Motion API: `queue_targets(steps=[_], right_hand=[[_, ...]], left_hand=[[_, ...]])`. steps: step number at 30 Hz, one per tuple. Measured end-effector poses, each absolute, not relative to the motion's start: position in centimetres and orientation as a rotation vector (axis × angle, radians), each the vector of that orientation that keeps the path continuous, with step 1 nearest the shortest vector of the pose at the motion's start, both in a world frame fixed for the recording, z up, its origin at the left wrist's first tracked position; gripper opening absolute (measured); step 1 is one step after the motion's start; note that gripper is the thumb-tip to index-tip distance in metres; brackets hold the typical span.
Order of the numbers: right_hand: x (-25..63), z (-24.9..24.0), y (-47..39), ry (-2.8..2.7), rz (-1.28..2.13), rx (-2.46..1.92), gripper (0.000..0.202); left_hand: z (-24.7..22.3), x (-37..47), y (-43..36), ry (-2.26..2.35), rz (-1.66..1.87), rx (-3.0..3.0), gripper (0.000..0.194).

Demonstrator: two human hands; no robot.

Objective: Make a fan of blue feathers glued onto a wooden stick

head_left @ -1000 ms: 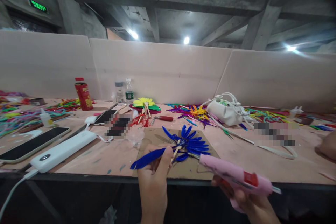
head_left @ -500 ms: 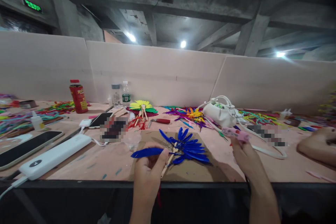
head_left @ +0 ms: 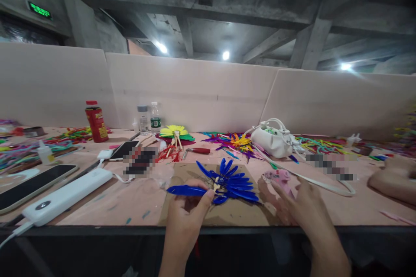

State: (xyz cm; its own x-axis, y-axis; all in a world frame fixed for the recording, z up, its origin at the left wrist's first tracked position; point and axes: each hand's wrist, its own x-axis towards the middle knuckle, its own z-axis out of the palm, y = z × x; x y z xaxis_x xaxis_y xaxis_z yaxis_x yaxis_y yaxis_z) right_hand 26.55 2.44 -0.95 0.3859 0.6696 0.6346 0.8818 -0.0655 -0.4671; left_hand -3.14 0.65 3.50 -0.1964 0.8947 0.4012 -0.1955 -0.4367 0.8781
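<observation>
Blue feathers (head_left: 238, 184) fan out from a pale wooden stick above a brown board (head_left: 208, 218). My left hand (head_left: 188, 212) pinches the stick near its middle, and one long blue feather (head_left: 185, 190) points left across its fingers. On the right, a pink glue gun (head_left: 280, 179) rests on the table beside the board. My right hand (head_left: 303, 203) is just right of it, fingers apart; whether a fingertip still touches the gun is hard to tell.
Behind the board lie a red-handled tool (head_left: 200, 150), a yellow feather fan (head_left: 175, 132) and a white bag (head_left: 271, 140). A white power bank (head_left: 68, 197) and phones are at left. Another person's forearm (head_left: 391, 181) rests at far right.
The pink glue gun has come down and left onto the table, and my right hand has opened beside it. My left hand with the blue feathers has shifted slightly right.
</observation>
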Motion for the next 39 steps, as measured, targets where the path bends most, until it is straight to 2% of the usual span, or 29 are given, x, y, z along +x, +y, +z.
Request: queue_targets(steps=[3,4,7,8,13,19,21,24,26,28,32,39], right_hand=[[24.8,0.1,-1.2,-1.201,-0.486,-1.775,0.076],[23.9,0.6,-2.3,-1.266,-0.448,-1.702,0.07],[20.0,2.1,-4.2,-1.642,-0.355,-1.251,0.03],[18.7,2.5,-4.3,-1.717,-0.363,-1.133,0.026],[14.5,2.9,-3.0,-1.893,-0.259,-0.994,0.041],[15.2,1.6,-2.0,-1.951,-0.227,-0.977,0.038],[15.7,1.3,-1.8,-1.946,-0.239,-0.99,0.038],[16.3,1.2,-1.7,-1.868,-0.255,-0.99,0.029],[16.7,1.4,-1.9,-1.793,-0.224,-0.997,0.02],[17.1,1.7,-2.4,-1.709,-0.182,-1.011,0.012],[17.7,2.3,-3.4,-1.665,-0.045,-1.016,0.012],[18.3,2.1,-3.6,-1.645,0.072,-0.949,0.005]], left_hand=[[3.1,-3.0,0.7,0.934,1.678,1.315,0.017],[3.0,-2.9,0.7,0.952,1.643,1.359,0.017],[2.9,-2.3,0.4,0.994,1.54,1.501,0.015],[2.9,-2.0,0.3,0.988,1.504,1.536,0.014],[2.9,-0.7,0.0,0.92,1.347,1.577,0.01],[3.2,-1.2,-0.2,0.944,1.248,1.594,0.014],[3.3,-1.9,-0.4,0.911,1.182,1.651,0.009],[2.9,-2.8,0.3,0.907,1.129,1.762,0.012],[2.2,-3.0,1.6,1.057,1.234,1.89,0.013],[1.4,-3.0,3.1,1.375,1.343,1.996,0.023],[0.3,-2.2,4.8,1.783,1.062,2.236,0.02],[0.7,-1.5,3.9,1.929,0.865,2.296,0.019]])
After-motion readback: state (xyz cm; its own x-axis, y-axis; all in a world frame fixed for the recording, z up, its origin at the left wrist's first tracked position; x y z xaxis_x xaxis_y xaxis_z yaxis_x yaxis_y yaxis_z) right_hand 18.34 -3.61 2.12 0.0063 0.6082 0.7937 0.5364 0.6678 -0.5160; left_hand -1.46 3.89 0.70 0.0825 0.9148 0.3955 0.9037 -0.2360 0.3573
